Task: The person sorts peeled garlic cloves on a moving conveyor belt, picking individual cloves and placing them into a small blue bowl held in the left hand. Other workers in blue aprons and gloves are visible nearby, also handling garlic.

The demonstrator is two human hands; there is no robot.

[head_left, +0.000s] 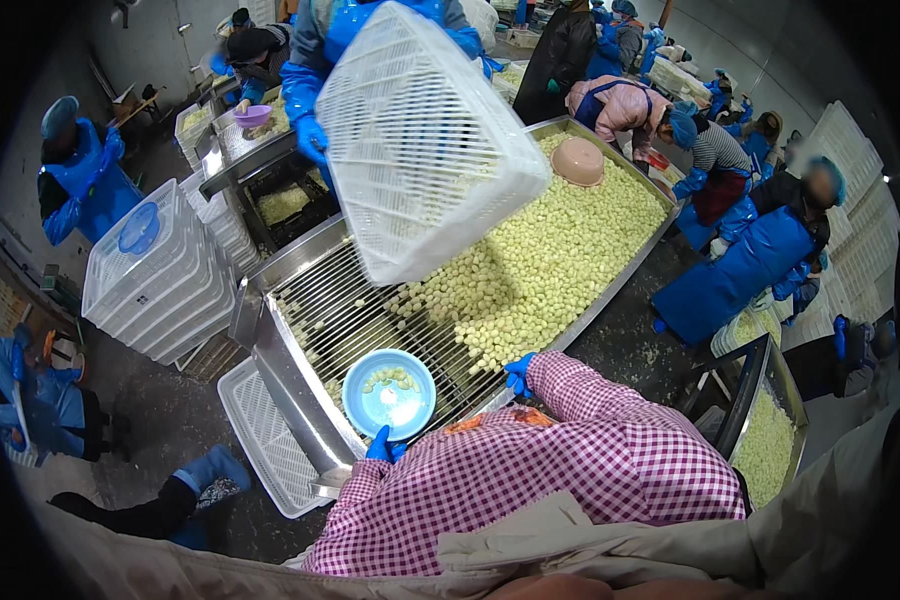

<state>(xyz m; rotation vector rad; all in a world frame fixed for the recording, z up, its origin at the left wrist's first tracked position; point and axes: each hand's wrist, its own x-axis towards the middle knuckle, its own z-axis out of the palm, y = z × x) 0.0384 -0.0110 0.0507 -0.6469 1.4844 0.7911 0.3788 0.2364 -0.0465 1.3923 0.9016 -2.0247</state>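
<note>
Close to the front edge of a metal sorting table [288,385] stands a light blue basin [398,412] with a few small pale pieces inside. My left hand [385,447], in a blue glove, is closed on the basin's near rim. To its right, my gloved right hand [518,375] is at the table's front edge beside a pile of pale green pieces [580,240] that look like peeled garlic cloves. Its fingers look slightly apart, with nothing visible in them. Across the table, another person's gloved hand [312,138] holds a white slatted crate [420,130], tilted over the bars and the pile.
A pink basin [577,162] sits in the pile's far part. Stacked white crates [160,270] stand left of the table, and a flat white crate [270,440] lies against its left front. Several workers in blue aprons [725,265] stand around; another filled tray [767,445] is at right.
</note>
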